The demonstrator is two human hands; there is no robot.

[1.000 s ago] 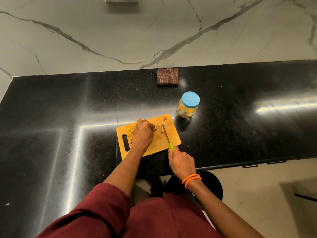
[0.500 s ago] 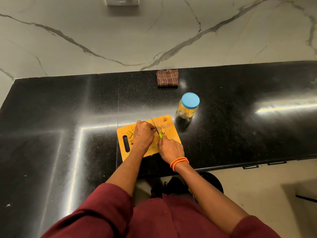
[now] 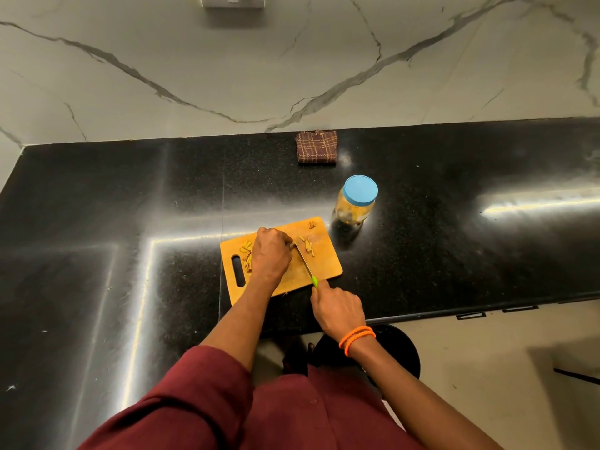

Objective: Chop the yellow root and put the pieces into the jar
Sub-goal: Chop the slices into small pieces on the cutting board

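Where the yellow root was being cut, only a small end of it could be made out, pinned on the wooden cutting board under the curled fingertips of the left hand, which covered most of it. Cut yellow pieces were scattered just to the right of the blade, and a second heap of pieces was seen on the left, beside the board's handle slot. A knife with a green handle was gripped in the right hand, the fingers wrapped round the handle and the forefinger laid along it; the blade was angled up and to the left so that its tip met the root just beside the left fingertips. The two hands were held apart, the right one nearer the front edge of the counter. The jar, with its blue lid screwed on and yellowish contents showing through the clear wall, was stood upright just past the board's far right corner, not touching it. All of this was set on a polished black counter. A folded checked cloth was placed further back, against a white marble wall. Orange bands were worn on the right wrist, and maroon sleeves filled the lower foreground.
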